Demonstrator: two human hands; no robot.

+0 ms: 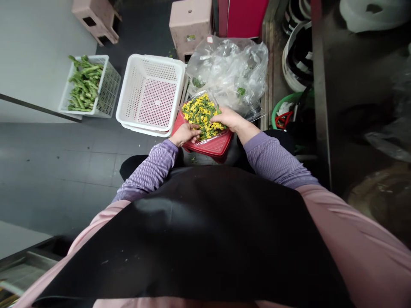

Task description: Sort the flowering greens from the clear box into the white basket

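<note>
Grey tiled floor [86, 160] surrounds the work position; a white perforated basket [124, 100] stands at left and a clear plastic bag [229, 64] lies beyond. Small green vegetables with yellow flowers [199, 114] fill a clear tray [209, 139], which rests on a red plastic surface [212, 148] ahead of the person. Left hand [184, 134]: fingers drawn close to the thumb, contacting the tray's near-left side; whether a piece is pinched cannot be determined. Right hand [230, 119]: fingers partly curled over the vegetables at the right side; a firm hold cannot be confirmed. Both forearms extend forward and converge on the tray.
</note>
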